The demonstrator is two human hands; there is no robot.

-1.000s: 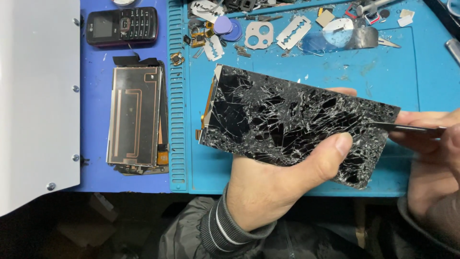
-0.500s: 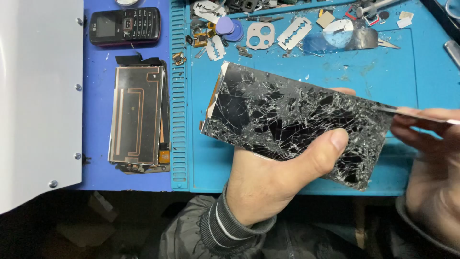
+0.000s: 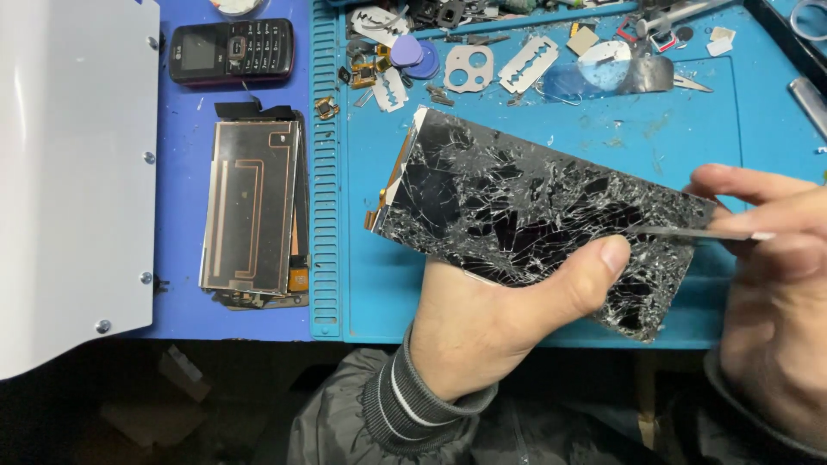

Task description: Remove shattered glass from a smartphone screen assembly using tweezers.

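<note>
Shattered black phone screen [image 3: 534,215] held tilted above the blue mat [image 3: 534,138], left hand [image 3: 491,319] gripping its lower edge with thumb pressed on the glass, right hand [image 3: 775,284] pinching a thin metal blade [image 3: 698,231] laid against its right end, copper-backed phone panel [image 3: 251,211] well left of the screen, black keypad phone [image 3: 231,50] beyond that

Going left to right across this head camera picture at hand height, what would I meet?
White metal panel → stripped phone body on the blue mat → shattered phone screen held by the left hand → thin metal blade → right hand.
</note>
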